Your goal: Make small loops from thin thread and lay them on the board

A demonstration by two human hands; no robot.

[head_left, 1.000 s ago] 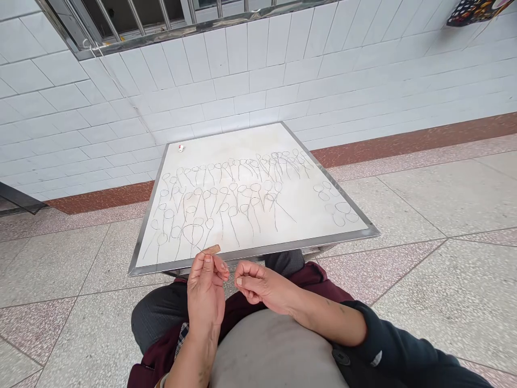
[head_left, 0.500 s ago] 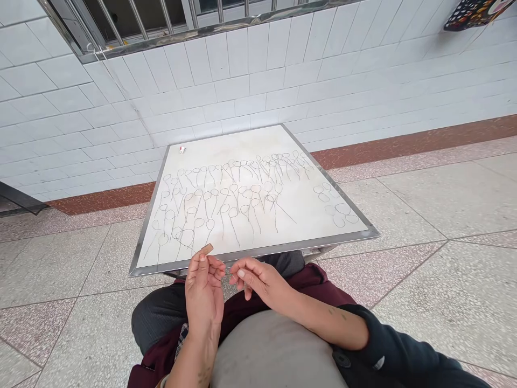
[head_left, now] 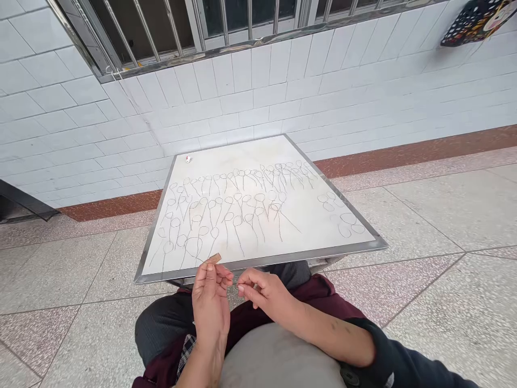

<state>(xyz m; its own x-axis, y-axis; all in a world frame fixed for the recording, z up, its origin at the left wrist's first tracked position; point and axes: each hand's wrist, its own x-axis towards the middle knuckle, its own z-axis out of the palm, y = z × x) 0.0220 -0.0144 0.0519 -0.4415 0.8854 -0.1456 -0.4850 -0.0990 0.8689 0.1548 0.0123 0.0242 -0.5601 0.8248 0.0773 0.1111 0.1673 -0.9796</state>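
In front of my lap, my left hand [head_left: 212, 299] pinches a small flat brown piece [head_left: 214, 258] between thumb and forefinger, palm turned up and the other fingers curled. Close to its right, my right hand [head_left: 270, 295] has thumb and forefinger pressed together; whatever lies between them is too thin to make out. Both hands are just off the near edge of a white-topped table [head_left: 238, 148] with a metal rim. Across the top lie many thin dark wire loops with tails [head_left: 237, 220], in rough rows.
Plain rings [head_left: 348, 218] without visible tails lie at the table's right side. A small red-and-white object [head_left: 188, 159] sits at the far left corner. Behind stand a white tiled wall [head_left: 242, 102] and a barred window [head_left: 169, 27]. A patterned bag [head_left: 472, 21] hangs upper right.
The view has tilted, so table and hands appear slightly lower and further right. My right fingertips are closer together. The brown piece stays in my left hand.
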